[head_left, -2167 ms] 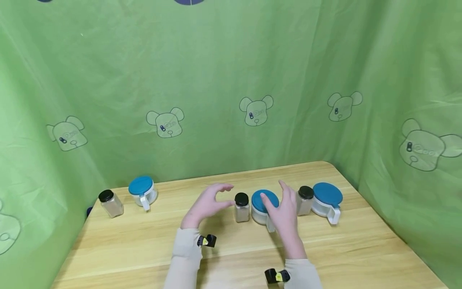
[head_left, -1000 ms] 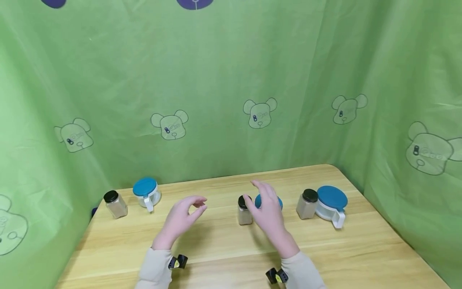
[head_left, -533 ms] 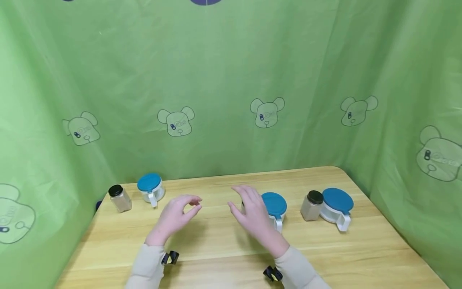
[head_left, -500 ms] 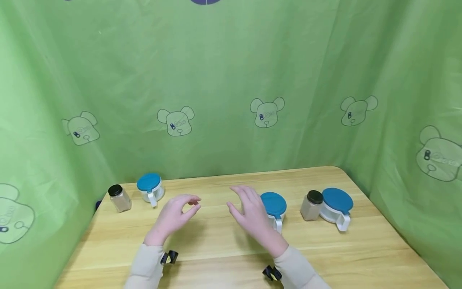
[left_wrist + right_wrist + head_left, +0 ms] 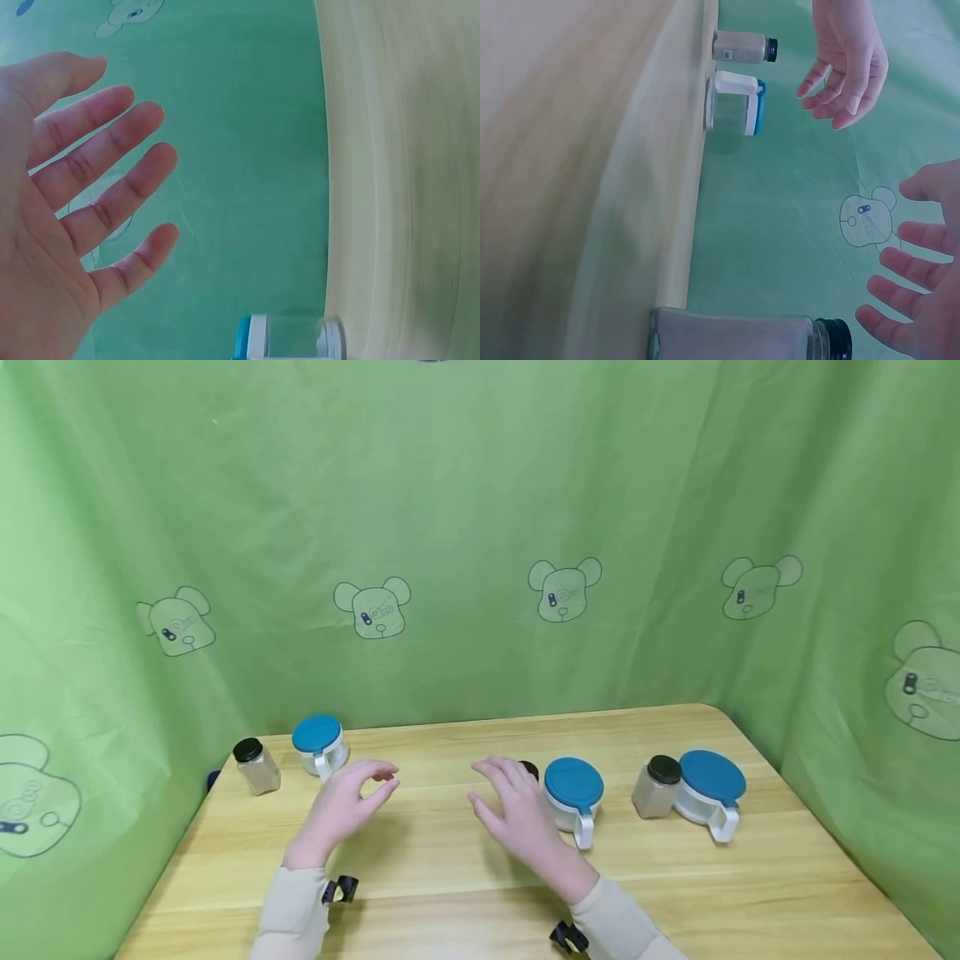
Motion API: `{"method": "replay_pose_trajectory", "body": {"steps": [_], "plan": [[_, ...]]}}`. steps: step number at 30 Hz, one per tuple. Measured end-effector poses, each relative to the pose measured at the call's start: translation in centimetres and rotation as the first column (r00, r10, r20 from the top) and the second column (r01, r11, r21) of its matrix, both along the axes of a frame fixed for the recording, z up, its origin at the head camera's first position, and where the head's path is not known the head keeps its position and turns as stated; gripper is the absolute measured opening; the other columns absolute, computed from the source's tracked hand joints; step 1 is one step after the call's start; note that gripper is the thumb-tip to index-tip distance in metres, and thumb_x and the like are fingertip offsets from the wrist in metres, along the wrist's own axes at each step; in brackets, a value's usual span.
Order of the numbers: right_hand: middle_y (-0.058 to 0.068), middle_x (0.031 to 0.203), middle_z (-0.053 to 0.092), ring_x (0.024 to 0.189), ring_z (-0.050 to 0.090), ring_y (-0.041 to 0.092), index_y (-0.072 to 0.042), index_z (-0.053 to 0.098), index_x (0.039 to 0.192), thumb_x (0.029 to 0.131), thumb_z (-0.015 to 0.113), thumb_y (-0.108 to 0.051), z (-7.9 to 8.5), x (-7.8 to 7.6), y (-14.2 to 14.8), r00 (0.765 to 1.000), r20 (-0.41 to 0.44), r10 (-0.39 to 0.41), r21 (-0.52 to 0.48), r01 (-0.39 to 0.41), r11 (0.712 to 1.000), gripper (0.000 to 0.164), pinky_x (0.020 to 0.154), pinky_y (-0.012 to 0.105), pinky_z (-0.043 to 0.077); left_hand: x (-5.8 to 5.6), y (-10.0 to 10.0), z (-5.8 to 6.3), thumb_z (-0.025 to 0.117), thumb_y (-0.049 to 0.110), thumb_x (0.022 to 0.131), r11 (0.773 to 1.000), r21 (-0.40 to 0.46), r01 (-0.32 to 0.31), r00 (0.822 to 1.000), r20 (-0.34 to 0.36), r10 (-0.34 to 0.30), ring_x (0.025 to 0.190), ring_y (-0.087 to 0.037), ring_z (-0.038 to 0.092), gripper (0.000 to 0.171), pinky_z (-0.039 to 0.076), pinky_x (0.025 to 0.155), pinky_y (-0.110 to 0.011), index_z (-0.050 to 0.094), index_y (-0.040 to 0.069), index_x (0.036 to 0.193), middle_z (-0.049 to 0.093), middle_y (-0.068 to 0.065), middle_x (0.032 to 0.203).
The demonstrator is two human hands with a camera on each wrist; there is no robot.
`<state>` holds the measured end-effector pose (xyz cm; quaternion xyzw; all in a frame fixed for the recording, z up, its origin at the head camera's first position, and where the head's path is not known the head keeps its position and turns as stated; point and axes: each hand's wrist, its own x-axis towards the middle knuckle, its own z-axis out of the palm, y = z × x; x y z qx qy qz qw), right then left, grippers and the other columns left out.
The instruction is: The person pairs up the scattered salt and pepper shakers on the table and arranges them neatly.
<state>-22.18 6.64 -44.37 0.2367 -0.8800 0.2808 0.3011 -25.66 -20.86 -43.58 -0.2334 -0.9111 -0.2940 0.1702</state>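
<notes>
My left hand (image 5: 341, 806) hovers over the left half of the table, fingers apart and gently bent, nothing in its grasp. Behind it stands a blue-lidded clear jar (image 5: 318, 745) with a white handle, and left of that a black-lidded spice jar (image 5: 258, 768). My right hand (image 5: 521, 814) is also in the air, fingers spread and holding nothing. It hides most of a middle black-lidded spice jar (image 5: 735, 337); in the head view only part of that lid shows. Just right of this hand is another blue-lidded jar (image 5: 573, 785).
At the right stand one more black-lidded spice jar (image 5: 655, 789) and a larger blue-lidded handled jar (image 5: 711, 785), close together. The wooden table (image 5: 435, 893) has a green curtain (image 5: 450, 510) behind and beside it.
Both hands have moved left: the left away from the middle spice jar, the right from over the middle blue-lidded jar. The head view has shifted slightly. The jars appear to stay put.
</notes>
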Motion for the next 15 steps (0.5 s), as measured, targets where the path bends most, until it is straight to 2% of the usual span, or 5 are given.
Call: {"method": "replay_pose_trajectory", "body": {"steps": [7,15], "plan": [[0.005,0.118,0.064,0.111,0.06,0.023,-0.012,0.065,0.117,0.086,0.072,-0.027,-0.7,0.2,-0.3,1.0,0.006,0.016,0.051,-0.016,0.999,0.035,0.094,0.044,0.051,0.1,-1.6,0.4,0.066,0.031,0.093,0.997,0.011,-0.074,0.996,0.048,0.074,0.102,-0.02,0.067,0.026,0.055,0.088,-0.045,0.07,0.015,0.113,0.072,-0.001,0.107],[0.004,0.117,0.064,0.111,0.06,0.021,-0.014,0.066,0.116,0.086,0.072,-0.028,-1.3,0.7,-0.8,1.0,0.016,0.025,0.102,-0.026,0.994,0.034,0.096,0.042,0.051,0.0,-3.0,0.7,0.067,0.028,0.092,0.992,0.0,-0.125,0.992,0.022,0.125,0.102,-0.023,0.066,0.025,0.054,0.085,-0.044,0.07,0.013,0.112,0.073,-0.003,0.105]]}}
